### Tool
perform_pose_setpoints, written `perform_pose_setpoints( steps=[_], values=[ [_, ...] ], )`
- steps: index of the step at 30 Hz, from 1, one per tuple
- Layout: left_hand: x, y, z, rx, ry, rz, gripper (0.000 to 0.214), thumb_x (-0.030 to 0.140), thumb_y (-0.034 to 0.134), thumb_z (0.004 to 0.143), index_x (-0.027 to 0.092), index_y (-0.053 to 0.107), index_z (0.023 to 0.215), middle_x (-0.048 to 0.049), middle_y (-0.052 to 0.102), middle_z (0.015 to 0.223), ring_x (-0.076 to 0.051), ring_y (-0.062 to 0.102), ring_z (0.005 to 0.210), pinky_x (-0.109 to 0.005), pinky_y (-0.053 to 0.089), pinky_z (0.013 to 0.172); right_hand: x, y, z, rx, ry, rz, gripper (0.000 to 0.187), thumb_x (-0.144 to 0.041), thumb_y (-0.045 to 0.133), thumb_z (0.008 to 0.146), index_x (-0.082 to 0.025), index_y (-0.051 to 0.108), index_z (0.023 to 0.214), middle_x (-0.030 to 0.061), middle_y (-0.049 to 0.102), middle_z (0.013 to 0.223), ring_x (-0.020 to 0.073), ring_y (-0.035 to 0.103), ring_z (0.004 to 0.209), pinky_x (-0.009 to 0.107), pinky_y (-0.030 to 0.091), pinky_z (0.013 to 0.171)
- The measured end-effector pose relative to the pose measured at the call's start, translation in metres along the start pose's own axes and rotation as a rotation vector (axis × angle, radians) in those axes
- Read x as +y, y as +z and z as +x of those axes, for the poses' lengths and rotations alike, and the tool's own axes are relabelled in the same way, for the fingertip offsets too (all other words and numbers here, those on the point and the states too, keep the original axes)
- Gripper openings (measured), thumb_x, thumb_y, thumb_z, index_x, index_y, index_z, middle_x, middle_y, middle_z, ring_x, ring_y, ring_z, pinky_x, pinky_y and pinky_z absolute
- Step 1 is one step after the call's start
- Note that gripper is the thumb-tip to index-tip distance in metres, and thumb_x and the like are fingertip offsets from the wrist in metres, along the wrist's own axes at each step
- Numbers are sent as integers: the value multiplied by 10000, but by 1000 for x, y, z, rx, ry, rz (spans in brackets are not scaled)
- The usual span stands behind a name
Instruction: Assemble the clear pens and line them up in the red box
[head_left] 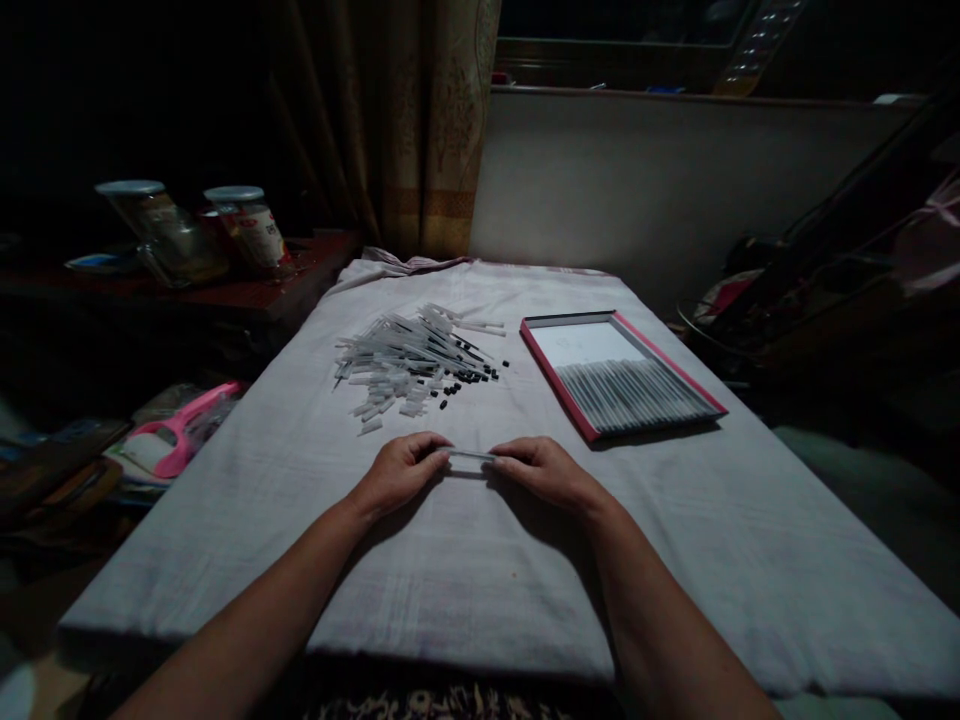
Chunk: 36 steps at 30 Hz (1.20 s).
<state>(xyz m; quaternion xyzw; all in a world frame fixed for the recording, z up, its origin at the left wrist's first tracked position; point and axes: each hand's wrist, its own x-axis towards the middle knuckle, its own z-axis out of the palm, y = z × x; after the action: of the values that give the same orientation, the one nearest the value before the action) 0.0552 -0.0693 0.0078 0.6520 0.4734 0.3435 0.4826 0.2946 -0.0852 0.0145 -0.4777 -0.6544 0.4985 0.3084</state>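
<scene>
My left hand (409,470) and my right hand (536,470) pinch opposite ends of a slim, pale pen (471,455) held level just above the cloth. My fingertips cover both of its ends. Beyond my left hand lies a loose heap of pen parts (405,350), with whitish tubes, dark thin rods and short clear caps. Small black plugs (469,377) are scattered along the heap's right side. To the right of my hands, a shallow red-edged box (559,385) holds a row of similar pens (637,395) side by side over its near part; its white bottom shows behind them.
A pale cloth (457,580) covers the table. Lidded jars (251,230) stand on a dark red surface at the left. Below them is a pink-handled item (180,440) among bags. A patterned curtain (427,130) and a wall (645,180) rise behind the table.
</scene>
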Motion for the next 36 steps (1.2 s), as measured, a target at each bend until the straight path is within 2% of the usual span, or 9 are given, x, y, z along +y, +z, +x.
perform_pose_setpoints(
  steps=[5,15,18,21,24,26,27,31,36],
  values=[
    [5,-2,-1,-88,-60,-79,198,313,652,733,157,725,831,-6,626,640,-123,525,576,-229,392,535,-1,6,1,-23,-112,-201,255,-318,567,856,-190,783,806,16,713,690,166,618,648,249,441,602],
    [5,-7,2,-141,-68,-71,226,367,658,740,156,687,817,4,609,617,-128,547,581,-235,410,552,-13,16,1,-4,-142,-340,291,-294,503,893,-179,752,792,5,677,674,150,596,637,240,411,605],
    [8,-10,5,-160,-97,-123,352,434,691,731,171,664,963,-1,629,676,-141,587,616,-228,420,534,-15,10,0,18,-134,-345,278,-291,505,886,-178,756,848,10,702,720,154,618,681,236,430,620],
    [9,-13,8,-123,-163,-180,614,497,720,704,199,565,1217,-15,647,794,-159,628,663,-200,383,463,-9,-22,1,236,-139,-329,297,-338,533,861,-175,753,973,33,731,786,169,638,699,254,469,635],
    [8,-15,9,-52,-194,-218,644,509,738,691,204,558,1229,-27,644,857,-147,630,665,-191,366,451,3,-82,-1,710,-91,-378,356,-396,530,842,-168,762,986,70,754,863,217,672,779,307,512,699],
    [9,-14,8,-9,-198,-258,589,507,749,686,194,599,1161,-27,639,848,-133,617,643,-197,368,465,12,-127,-4,1026,117,-520,370,-385,531,830,-169,774,1008,97,765,958,252,684,886,331,517,759],
    [9,-13,8,6,-197,-278,568,508,753,683,188,615,1132,-26,637,835,-129,610,633,-200,365,469,16,-147,-6,1097,305,-622,364,-387,540,823,-206,777,1032,85,769,992,252,685,916,325,514,771],
    [9,-8,5,16,-186,-337,521,500,782,655,167,652,1033,-16,622,774,-116,582,603,-207,348,479,31,-192,-11,1141,591,-712,342,-353,595,776,-199,800,1002,150,764,997,327,682,932,399,499,764],
    [7,-6,4,0,-172,-378,490,491,798,645,157,660,976,-11,618,748,-115,580,599,-216,364,502,46,-191,-1,1083,749,-818,329,-317,577,801,-227,800,1024,174,739,1075,372,635,1051,513,431,885]
  ],
)
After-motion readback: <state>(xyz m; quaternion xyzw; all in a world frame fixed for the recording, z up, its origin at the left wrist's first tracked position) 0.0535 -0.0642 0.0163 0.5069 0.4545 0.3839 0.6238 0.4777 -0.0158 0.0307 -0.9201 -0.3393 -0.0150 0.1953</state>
